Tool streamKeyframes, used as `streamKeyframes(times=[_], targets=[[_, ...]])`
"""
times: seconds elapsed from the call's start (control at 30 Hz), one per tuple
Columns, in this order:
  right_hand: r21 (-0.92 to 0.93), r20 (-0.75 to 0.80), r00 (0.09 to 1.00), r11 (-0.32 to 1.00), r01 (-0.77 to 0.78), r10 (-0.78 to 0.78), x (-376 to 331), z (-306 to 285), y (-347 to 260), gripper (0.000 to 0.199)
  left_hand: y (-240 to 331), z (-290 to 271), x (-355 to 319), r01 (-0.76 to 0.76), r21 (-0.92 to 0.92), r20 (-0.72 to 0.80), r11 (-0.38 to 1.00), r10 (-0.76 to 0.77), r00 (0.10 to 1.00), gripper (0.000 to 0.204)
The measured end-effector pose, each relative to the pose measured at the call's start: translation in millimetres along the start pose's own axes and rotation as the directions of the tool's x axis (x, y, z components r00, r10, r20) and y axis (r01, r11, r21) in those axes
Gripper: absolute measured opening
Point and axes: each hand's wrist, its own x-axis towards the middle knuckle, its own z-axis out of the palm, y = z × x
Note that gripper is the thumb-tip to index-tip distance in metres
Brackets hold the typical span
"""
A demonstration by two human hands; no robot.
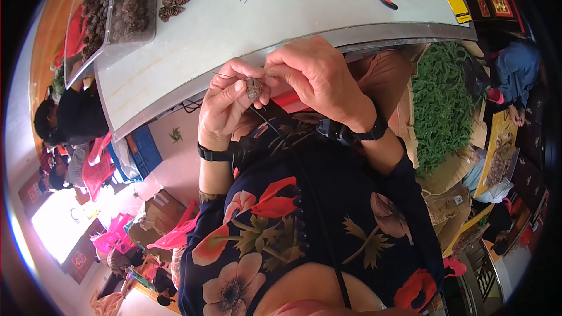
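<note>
Lit evenly and brightly over the pale counter. Blown out to white at the opening on the lower left, with pinkish haze around it. Streaked by bluish-white flare along the left rim. Dimmer at far right. Fairly sharp at the left hand and right hand; softer, bent outward, black at the corners.

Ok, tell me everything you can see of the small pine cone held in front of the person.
The pine cone is small, roundish and grey-brown, with a rough, scaly surface that looks dry and woody. It is held up by the near edge of the table, between the thumb and fingers of the left hand, which hide part of it. The right hand is close by its upper right, fingertips pinched; whether they touch it is unclear.
</note>
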Motion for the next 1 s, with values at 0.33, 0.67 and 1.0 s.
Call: streamKeyframes(times=[0.33,0.67,1.0], targets=[[-0.066,0.015,0.990,0.988,0.137,-0.137,-1,-5,6,0.012,-1,4,-3,0.002,-0.012,0.040,1.000,-0.001,0.999,0.023],[-0.117,-0.075,0.990,0.987,0.114,-0.123,-4,-4,21,0.014,1,5,-4,0.078,0.169,-0.113,0.983,-0.059,0.992,0.016],[0.277,-0.083,0.921,0.896,-0.347,0.382,-19,3,-3,0.011,-1,10,-1,0.025,0.092,-0.180,0.995,-0.008,0.984,0.016]])
